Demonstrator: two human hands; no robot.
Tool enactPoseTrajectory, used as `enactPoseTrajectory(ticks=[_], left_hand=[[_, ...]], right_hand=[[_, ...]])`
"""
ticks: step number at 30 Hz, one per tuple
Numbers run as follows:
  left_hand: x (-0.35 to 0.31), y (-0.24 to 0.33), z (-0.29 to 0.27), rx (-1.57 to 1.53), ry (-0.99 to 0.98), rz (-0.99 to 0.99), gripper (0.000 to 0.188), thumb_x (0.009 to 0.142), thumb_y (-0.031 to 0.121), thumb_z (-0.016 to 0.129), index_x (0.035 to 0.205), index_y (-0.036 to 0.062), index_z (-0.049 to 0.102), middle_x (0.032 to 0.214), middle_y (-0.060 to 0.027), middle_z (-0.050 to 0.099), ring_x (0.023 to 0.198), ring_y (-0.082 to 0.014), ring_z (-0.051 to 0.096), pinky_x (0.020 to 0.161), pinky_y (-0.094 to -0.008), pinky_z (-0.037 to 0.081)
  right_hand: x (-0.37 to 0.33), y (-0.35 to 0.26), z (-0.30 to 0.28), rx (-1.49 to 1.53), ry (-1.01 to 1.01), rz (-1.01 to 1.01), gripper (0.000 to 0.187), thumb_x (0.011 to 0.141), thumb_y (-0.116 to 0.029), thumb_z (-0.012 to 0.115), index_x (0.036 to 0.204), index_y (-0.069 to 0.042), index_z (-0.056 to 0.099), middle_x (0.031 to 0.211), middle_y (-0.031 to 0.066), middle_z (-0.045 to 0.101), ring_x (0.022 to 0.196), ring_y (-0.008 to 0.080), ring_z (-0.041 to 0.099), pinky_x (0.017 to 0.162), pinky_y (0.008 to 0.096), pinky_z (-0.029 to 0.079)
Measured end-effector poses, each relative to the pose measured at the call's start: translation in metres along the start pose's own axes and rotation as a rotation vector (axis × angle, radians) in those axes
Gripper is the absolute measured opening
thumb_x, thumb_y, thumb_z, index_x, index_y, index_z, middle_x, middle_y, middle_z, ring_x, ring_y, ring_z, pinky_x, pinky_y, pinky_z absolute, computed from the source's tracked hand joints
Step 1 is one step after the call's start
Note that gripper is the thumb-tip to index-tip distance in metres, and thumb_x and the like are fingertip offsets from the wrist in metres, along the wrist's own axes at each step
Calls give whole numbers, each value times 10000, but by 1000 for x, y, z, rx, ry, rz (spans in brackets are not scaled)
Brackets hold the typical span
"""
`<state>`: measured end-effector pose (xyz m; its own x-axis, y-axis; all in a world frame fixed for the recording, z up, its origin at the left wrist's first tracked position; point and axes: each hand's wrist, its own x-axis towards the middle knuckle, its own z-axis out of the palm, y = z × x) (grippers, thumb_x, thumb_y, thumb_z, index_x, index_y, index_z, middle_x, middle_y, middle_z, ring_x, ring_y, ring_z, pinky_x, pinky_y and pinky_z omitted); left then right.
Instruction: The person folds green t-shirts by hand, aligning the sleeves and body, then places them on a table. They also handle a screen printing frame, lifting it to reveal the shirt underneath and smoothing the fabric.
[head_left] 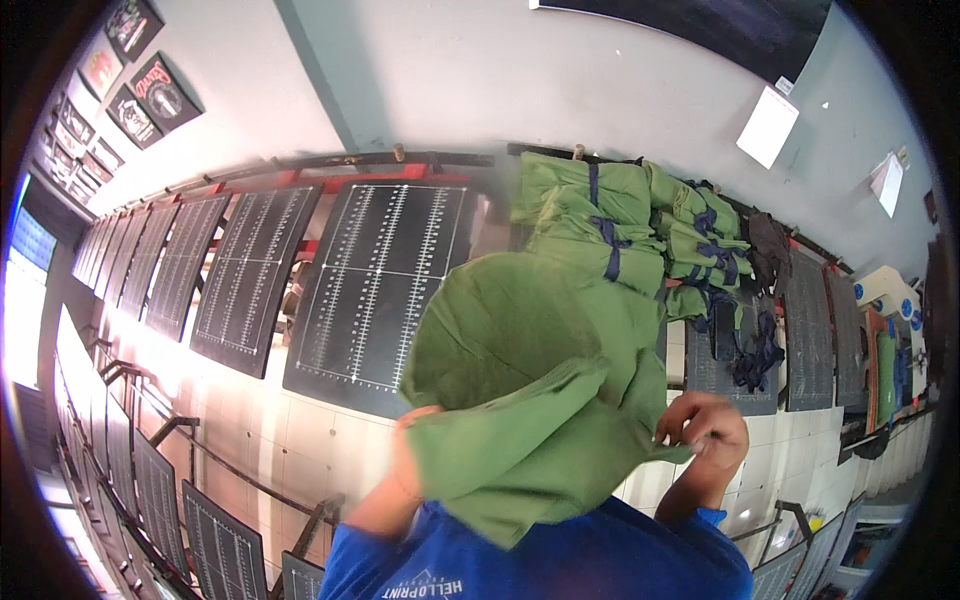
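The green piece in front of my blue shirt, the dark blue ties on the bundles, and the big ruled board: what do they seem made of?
Green piece: matte cloth, perhaps cotton or a blend; it folds and drapes softly.
Dark blue ties: probably fabric; they wrap flexibly around the bundles.
Ruled board: rigid and dark with pale markings; its material is unclear.

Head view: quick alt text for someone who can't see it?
A large green cloth, its edge pinched by the right hand, the left hand partly hidden behind it. Beyond lie green bundles with dark blue straps, and to their left, black boards with white markings.
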<state>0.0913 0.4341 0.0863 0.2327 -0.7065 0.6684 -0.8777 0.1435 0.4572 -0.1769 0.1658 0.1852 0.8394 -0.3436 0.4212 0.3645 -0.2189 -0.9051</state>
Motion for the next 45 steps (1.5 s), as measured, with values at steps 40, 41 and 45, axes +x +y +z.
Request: enactPoseTrajectory(ticks=[40,41,45], left_hand=[[-220,-50,-406,-90,1540,-1103,323,984,263,530,1206,31,562,1042,-100,650,871,-207,651,755,-379,546],[-223,-61,-403,-77,1468,-1196,310,982,250,534,1207,38,560,1035,-91,646,863,-197,647,750,-377,545],[-218,-108,-381,-118,1381,-1230,273,980,177,553,1213,35,551,1035,-49,625,924,-129,577,776,-270,466]], right_hand=[[331,195,234,-532,-72,490,154,962,-140,527,1003,-11,599,860,-10,584,801,76,515,739,243,422],[338,223,225,-623,-64,541,167,961,-149,533,1012,-7,604,866,0,594,808,84,525,748,248,426],[363,328,245,-1185,-32,410,219,966,-195,546,1035,-3,626,879,35,637,808,127,580,753,281,456]])
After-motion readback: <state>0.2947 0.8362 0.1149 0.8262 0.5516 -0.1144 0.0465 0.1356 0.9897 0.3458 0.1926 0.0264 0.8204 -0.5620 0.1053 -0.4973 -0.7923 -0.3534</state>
